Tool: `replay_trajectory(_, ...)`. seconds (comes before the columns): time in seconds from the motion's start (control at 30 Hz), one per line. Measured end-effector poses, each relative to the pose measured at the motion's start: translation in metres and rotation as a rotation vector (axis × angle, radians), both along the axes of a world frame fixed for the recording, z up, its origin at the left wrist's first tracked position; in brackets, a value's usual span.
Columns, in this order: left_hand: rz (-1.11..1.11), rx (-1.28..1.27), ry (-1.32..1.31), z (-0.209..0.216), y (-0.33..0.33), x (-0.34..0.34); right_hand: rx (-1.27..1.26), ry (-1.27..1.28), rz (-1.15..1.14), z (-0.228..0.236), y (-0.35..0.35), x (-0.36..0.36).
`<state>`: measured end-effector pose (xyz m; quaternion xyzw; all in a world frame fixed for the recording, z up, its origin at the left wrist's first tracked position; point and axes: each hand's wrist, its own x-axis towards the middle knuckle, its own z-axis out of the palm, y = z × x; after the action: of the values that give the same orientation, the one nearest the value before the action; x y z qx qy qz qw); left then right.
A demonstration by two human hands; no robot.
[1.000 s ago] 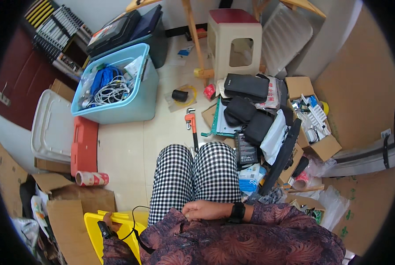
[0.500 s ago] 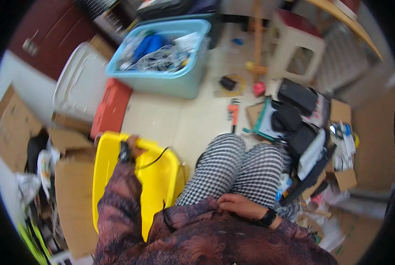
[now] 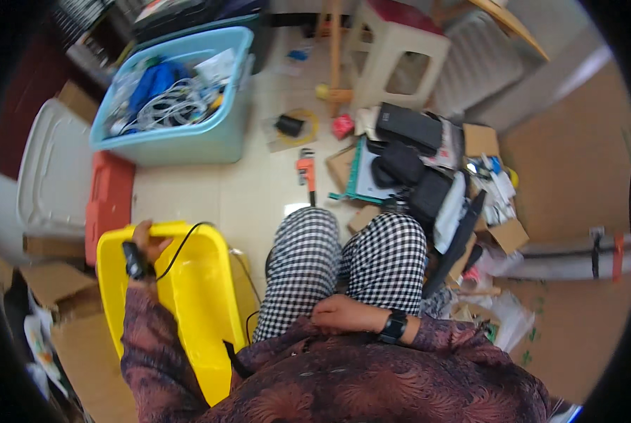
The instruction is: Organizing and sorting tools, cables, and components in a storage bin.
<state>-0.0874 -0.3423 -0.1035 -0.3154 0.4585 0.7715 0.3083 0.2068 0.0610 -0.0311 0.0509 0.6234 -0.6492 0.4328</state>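
A deep yellow plastic tub [image 3: 209, 317] stands at my left, beside my checked trouser legs. My left hand [image 3: 148, 243] is closed over its far rim, fingers hooked around the edge. A black strap-on device sits on that wrist, and a black cable runs from it across the tub. My right hand [image 3: 343, 314] rests at my lap by the hem of my patterned shirt [image 3: 329, 374]. Its fingers are curled in, and what they hold, if anything, is hidden. A dark watch [image 3: 393, 326] is on the right wrist.
Ahead on the tiled floor lies an orange pipe wrench [image 3: 306, 169]. Behind the tub are a red case [image 3: 111, 190] and a light blue bin [image 3: 181, 144] full of cables. A pile with black boxes [image 3: 408, 127] lies right, near a stool [image 3: 400, 53].
The view has turned to the right, so everything sits further left in it. My left hand stays on the tub's rim; my right hand stays at my lap.
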Motion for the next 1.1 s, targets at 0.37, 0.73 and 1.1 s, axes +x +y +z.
replay_trajectory(0.37,-0.152,-0.225,0.371,0.042,0.031,0.045,-0.02,0.477,-0.07,-0.017,0.0,0.015)
replay_trajectory(0.73,-0.232,-0.272,0.368,0.051,0.116,-0.005,-0.19,0.284,-0.237,-0.025,0.022,0.017)
replay_trajectory(1.1,-0.32,-0.25,0.249,0.025,0.199,-0.117,-0.223,0.396,-0.169,-0.022,-0.013,-0.006)
